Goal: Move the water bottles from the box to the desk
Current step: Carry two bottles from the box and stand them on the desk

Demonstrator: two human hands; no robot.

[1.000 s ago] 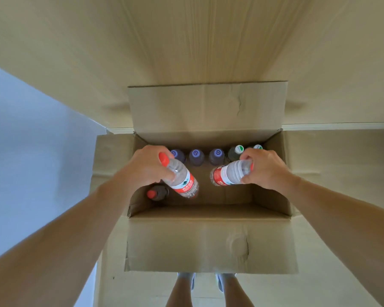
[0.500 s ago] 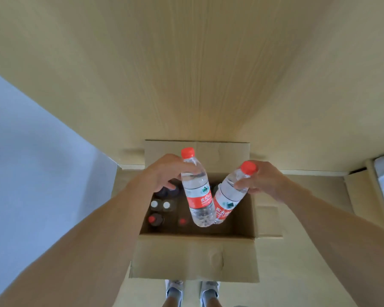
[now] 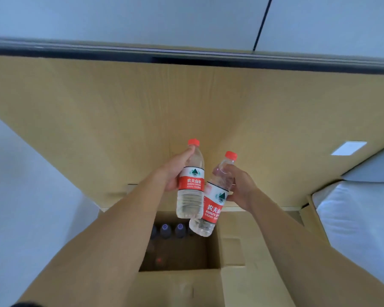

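Both red-capped Nongfu Spring bottles now well above the cardboard box (image 3: 180, 284); a second ago down inside it, half a second ago barely over its rim. Left hand (image 3: 173, 171) wrapped round the upper body of the left bottle (image 3: 190, 180), held nearly upright, cap upward. Right hand (image 3: 239, 187) curled round the shoulder of the right bottle (image 3: 213, 196), tilted with its base swung toward the left bottle and its lower end over the box opening. The two bottles overlapping in the view, probably touching at the labels, though not sure from this angle.

Camera pitched up as well: desk top (image 3: 186, 107) now filling the space beyond the box, dark back edge and pale wall above, white cut-out toward the desk's far right.

Meaning for the task: lift-out apparently done for this pair, carry to the desk under way, nothing set down yet. Next call, as a judgement: forward over the desk edge beyond the box, bases down, right bottle straightened first.

Left in the box: purple-capped bottles (image 3: 172, 229) along its far wall, a red cap (image 3: 158, 260) dim in its near left corner. More trips needed.
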